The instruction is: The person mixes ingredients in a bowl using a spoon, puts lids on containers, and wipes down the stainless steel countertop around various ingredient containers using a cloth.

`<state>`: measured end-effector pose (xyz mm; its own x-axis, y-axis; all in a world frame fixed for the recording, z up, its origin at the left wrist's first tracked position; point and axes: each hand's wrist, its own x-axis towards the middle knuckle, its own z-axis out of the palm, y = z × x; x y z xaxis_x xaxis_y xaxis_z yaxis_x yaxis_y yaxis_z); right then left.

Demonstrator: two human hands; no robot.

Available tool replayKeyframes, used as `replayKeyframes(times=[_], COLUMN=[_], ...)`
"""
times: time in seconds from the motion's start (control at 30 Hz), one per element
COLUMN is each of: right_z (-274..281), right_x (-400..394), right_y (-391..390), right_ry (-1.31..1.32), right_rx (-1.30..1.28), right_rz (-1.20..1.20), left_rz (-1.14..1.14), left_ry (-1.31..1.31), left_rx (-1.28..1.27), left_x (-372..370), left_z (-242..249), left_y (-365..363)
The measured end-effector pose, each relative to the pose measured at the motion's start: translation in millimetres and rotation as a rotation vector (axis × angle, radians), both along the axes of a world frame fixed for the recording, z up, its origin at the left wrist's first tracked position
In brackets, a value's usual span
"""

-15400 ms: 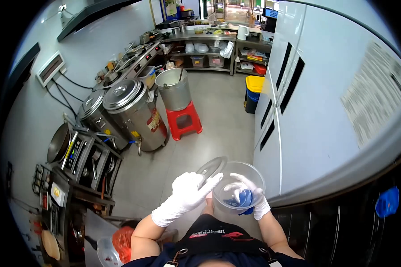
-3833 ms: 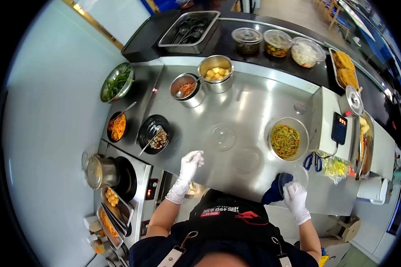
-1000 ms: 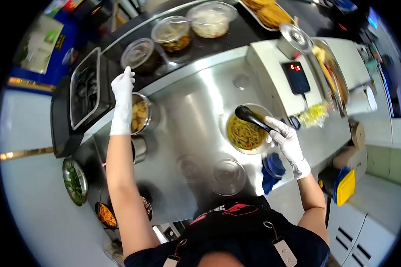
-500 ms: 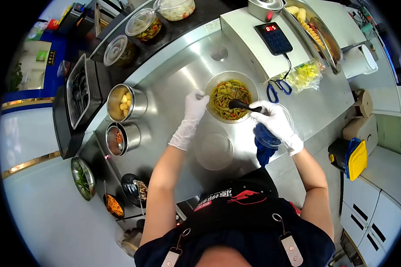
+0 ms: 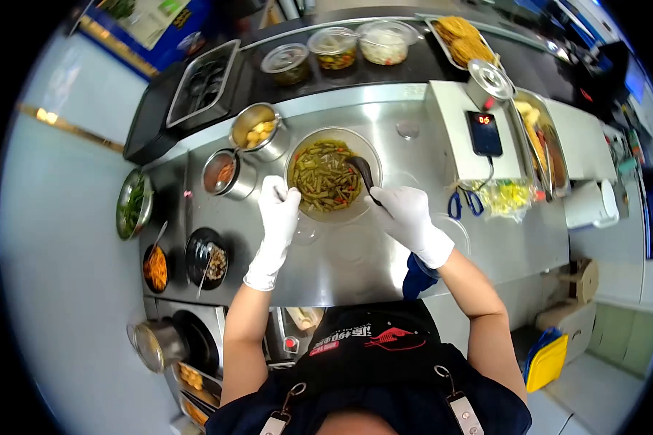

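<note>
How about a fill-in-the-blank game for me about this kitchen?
The right hand holds a spoon coloured ____.
In the picture, the left hand is at the ____ side of the bowl.
The handles of the scissors are coloured ____.
On the black counter, the number of round tubs is ____.

Missing words: black; left; blue; three.

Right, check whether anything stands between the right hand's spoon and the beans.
Nothing visible does: the right hand holds the spoon with its head at the beans, and the bowl is uncovered. The left hand is at the opposite rim, clear of the spoon.
</note>
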<state>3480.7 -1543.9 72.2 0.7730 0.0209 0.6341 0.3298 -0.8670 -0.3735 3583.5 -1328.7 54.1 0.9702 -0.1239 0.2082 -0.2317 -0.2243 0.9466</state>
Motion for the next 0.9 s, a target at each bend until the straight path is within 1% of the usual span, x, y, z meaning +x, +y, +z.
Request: replayKeyframes(times=[0.07, 0.1, 0.2, 0.3, 0.4, 0.5, 0.63, 0.73, 0.83, 0.9], right_z=[1, 0, -8, -16, -24, -39, -40, -41, -27, -22], right_x=[12, 19, 31, 28, 26, 25, 3, -11, -6, 10], right_y=[22, 33, 61, 88, 96, 93, 75, 57, 44, 43], right_ry=[-0.079, -0.174, -0.129, -0.219, -0.200, -0.164, 0.006, 0.175, -0.147, -0.172], right_rx=[-0.100, -0.090, -0.183, -0.156, -0.052, -0.143, -0.326, -0.407, -0.303, -0.400], right_rz=[0.013, 0.040, 0.084, 0.140, 0.284, 0.508, 0.668, 0.627, 0.503, 0.464], left_rz=[0.084, 0.136, 0.224, 0.226, 0.208, 0.209, 0.248, 0.279, 0.251, 0.221], left_ry=[-0.003, -0.026, -0.053, -0.096, -0.148, -0.176, -0.198, -0.218, -0.253, -0.256], left_rx=[-0.043, -0.048, -0.061, -0.094, -0.079, -0.037, 0.080, 0.182, 0.229, 0.243], left_x=[-14, -25, -61, -83, -93, -92, -88, -87, -81, -81], left_z=[-6, -8, -4, -5, -6, -12, -14, -8, -5, -3], left_y=[26, 35, 45, 51, 57, 62, 59, 56, 56, 56])
